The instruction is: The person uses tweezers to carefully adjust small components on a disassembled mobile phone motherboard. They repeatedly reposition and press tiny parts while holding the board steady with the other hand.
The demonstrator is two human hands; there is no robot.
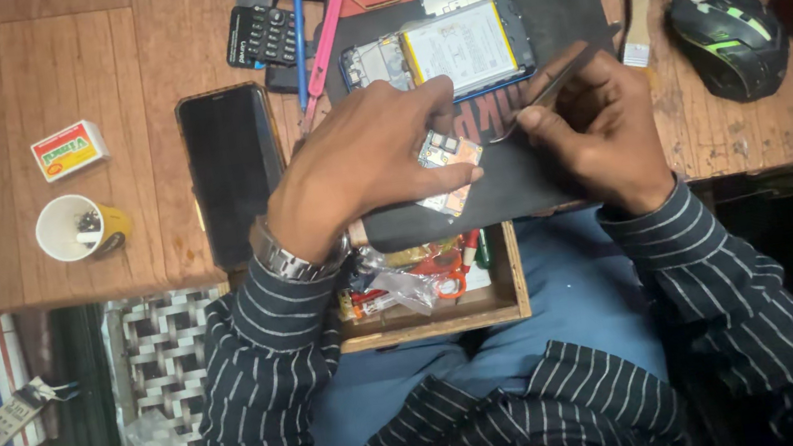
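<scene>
Behind hands: opened phone (455, 44); dark phone (233, 167) left.

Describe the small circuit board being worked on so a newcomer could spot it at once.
Start at the black work mat on the wooden table. Near its front edge, the left hand pinches a small circuit board. Unlike the opened phone behind it, it is a loose, palm-sized piece with orange patches.

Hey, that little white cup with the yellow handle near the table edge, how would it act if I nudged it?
The cup looks small and light, so a nudge would probably slide it. It stands upright on the wooden table near the front edge, so it might fall off. The small bits inside would likely spill.
</scene>
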